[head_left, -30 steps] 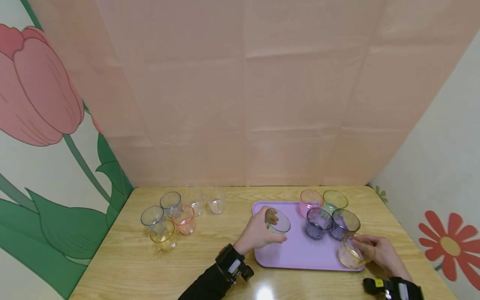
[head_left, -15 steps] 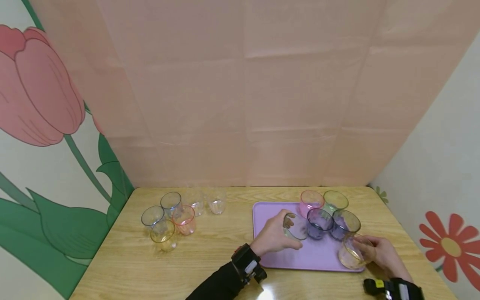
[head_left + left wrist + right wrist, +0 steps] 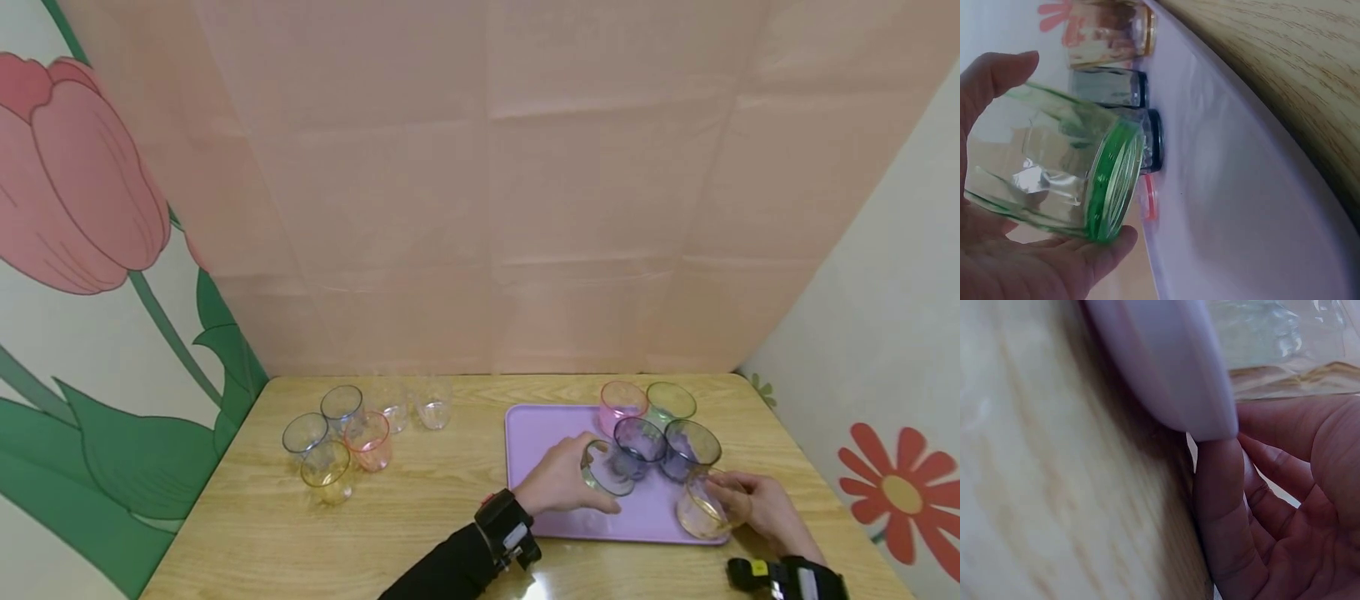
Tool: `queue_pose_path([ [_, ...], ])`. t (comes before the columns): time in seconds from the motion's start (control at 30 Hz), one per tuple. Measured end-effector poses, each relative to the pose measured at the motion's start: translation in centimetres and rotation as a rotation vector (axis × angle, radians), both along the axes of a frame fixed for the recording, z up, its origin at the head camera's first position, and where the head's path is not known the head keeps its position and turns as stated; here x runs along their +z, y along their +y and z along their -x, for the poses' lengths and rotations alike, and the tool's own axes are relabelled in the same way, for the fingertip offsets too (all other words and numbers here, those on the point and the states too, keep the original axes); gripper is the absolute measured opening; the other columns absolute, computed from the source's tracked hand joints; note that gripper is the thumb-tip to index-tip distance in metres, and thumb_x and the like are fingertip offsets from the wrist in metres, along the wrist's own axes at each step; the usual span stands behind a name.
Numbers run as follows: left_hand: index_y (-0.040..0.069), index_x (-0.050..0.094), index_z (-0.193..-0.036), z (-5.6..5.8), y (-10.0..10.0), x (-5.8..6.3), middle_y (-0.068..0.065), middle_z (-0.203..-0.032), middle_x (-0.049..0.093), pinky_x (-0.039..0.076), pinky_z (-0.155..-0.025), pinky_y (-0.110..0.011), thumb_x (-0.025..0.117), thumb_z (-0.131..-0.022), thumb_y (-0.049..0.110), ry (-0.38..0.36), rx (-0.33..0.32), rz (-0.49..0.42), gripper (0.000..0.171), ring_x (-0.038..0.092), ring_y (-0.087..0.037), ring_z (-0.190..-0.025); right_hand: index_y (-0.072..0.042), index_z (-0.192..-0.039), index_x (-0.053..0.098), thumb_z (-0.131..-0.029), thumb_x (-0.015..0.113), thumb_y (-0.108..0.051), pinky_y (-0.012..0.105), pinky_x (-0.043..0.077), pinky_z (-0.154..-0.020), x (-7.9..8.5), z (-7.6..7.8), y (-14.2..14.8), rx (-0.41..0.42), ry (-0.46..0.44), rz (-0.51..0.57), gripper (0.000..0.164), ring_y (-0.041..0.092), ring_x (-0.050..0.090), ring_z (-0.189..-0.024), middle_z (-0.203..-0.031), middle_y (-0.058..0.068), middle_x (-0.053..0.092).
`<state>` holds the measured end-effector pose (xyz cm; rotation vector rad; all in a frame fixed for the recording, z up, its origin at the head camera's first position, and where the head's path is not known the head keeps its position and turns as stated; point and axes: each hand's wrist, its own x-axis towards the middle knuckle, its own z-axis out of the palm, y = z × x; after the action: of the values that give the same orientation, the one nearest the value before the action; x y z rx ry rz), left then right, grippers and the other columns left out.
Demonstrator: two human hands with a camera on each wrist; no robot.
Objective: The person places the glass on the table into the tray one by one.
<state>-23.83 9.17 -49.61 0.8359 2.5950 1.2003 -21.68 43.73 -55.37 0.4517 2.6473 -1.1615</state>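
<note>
- Item held: a clear, green-tinted glass tumbler with a thick green base (image 3: 1054, 162), over the middle of the lilac, rounded rectangular tray (image 3: 527, 433). Base tilted to the tray and seemingly raised; contact with its neighbour cannot be determined.
- Left hand (image 3: 561, 482): spread wide, grasping the tumbler by opposite walls.
- Handling, in judgement: level the base before lowering, keep fingertips off adjacent glass, and loosen only once the base sits flat.
- From the tumbler: a dark blue glass tumbler (image 3: 637, 448) close at 2 o'clock; a smoky dark glass tumbler (image 3: 690, 450) near 3; a pink-rimmed glass tumbler (image 3: 622, 408) past 12; a green-rimmed glass tumbler (image 3: 670, 407) past 1; an amber-rimmed glass tumbler (image 3: 701, 510) near 4.
- Right hand (image 3: 763, 506): appears to pinch the tray's edge, just beside the amber-rimmed tumbler.
- Outlying: six assorted glass tumblers (image 3: 368, 447), well apart at 9 o'clock, on the pale wooden table (image 3: 408, 517).
</note>
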Motion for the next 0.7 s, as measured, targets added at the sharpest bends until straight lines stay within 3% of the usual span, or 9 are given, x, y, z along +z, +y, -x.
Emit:
queue_pose_path([
  [0.23, 0.037, 0.056, -0.125, -0.4, 0.6, 0.1, 0.017, -0.104, 0.068, 0.046, -0.070, -0.017, 0.093, -0.055, 0.047, -0.036, 0.027, 0.064, 0.080, 0.058, 0.003, -0.086, 0.004, -0.117, 0.067, -0.083, 0.070, -0.057, 0.026, 0.045, -0.070, 0.0, 0.0, 0.1, 0.020, 0.028, -0.010, 0.069, 0.023, 0.056, -0.095, -0.115, 0.023, 0.066],
  [0.47, 0.030, 0.056, -0.120, -0.8, 1.4, 0.1, 0.015, -0.102, 0.068, 0.046, -0.069, -0.017, 0.091, -0.056, 0.053, -0.035, 0.047, 0.122, 0.077, 0.058, 0.002, -0.085, 0.005, -0.118, 0.066, -0.087, 0.070, -0.050, 0.024, 0.046, -0.069, -0.1, -0.3, 0.0, 0.026, 0.056, 0.004, 0.064, 0.019, 0.056, -0.092, -0.114, 0.021, 0.068],
  [0.7, 0.028, 0.053, -0.126, -1.3, 2.1, 0.2, 0.010, -0.109, 0.068, 0.049, -0.070, -0.020, 0.088, -0.058, 0.059, -0.044, 0.043, 0.207, 0.082, 0.062, -0.003, -0.090, 0.005, -0.119, 0.065, -0.086, 0.070, -0.051, 0.023, 0.046, -0.069, -0.1, -0.3, 0.0, 0.016, 0.052, 0.026, 0.066, 0.017, 0.054, -0.094, -0.116, 0.020, 0.067],
])
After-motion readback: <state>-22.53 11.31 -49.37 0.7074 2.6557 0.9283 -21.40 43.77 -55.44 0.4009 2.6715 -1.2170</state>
